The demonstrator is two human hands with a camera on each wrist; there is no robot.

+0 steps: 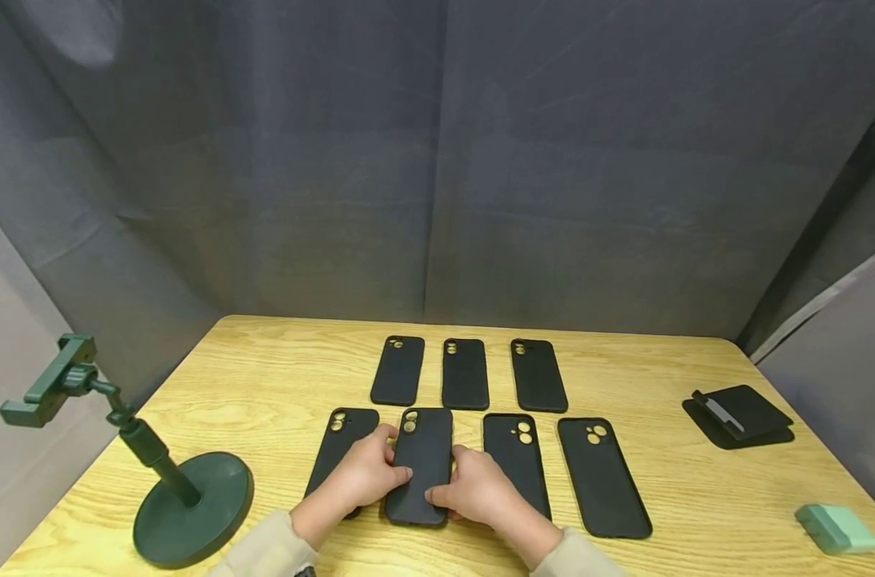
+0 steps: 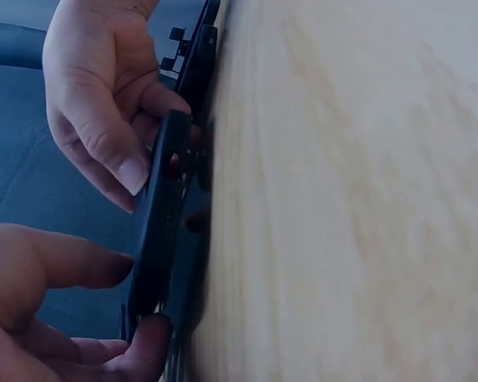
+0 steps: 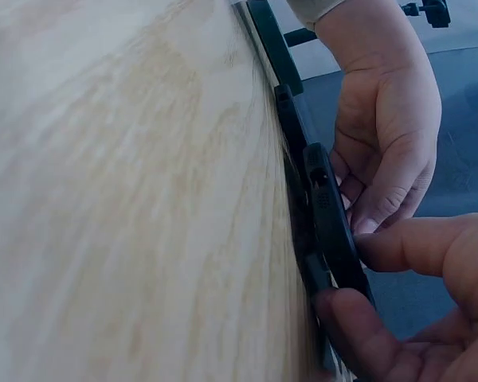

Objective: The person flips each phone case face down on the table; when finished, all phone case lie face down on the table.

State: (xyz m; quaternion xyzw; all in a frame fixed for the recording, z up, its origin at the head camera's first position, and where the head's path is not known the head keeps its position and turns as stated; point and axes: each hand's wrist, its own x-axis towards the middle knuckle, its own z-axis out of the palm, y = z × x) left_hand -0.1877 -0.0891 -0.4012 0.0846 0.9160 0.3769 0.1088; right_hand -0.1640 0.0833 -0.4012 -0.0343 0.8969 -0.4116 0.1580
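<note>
Seven black phone cases lie in two rows on a wooden table (image 1: 264, 385). Both hands hold the second case from the left in the front row (image 1: 425, 461) by its long edges. My left hand (image 1: 393, 463) pinches its left edge, thumb on top. On the opposite edge my right hand (image 1: 448, 483) pinches it. In the left wrist view the case (image 2: 155, 231) stands slightly off the tabletop, between my left hand (image 2: 135, 298) and my right hand (image 2: 103, 103). The right wrist view shows the same case (image 3: 331, 215) edge-on between the right hand (image 3: 358, 274) and the left hand (image 3: 382, 119).
Front row neighbours: one case at the left (image 1: 340, 449), two at the right (image 1: 517, 461) (image 1: 602, 477). Three cases (image 1: 465, 373) form the back row. A dark green phone stand (image 1: 185, 497) rises at the left, a black folded holder (image 1: 740, 413) and a mint box (image 1: 834, 527) at the right.
</note>
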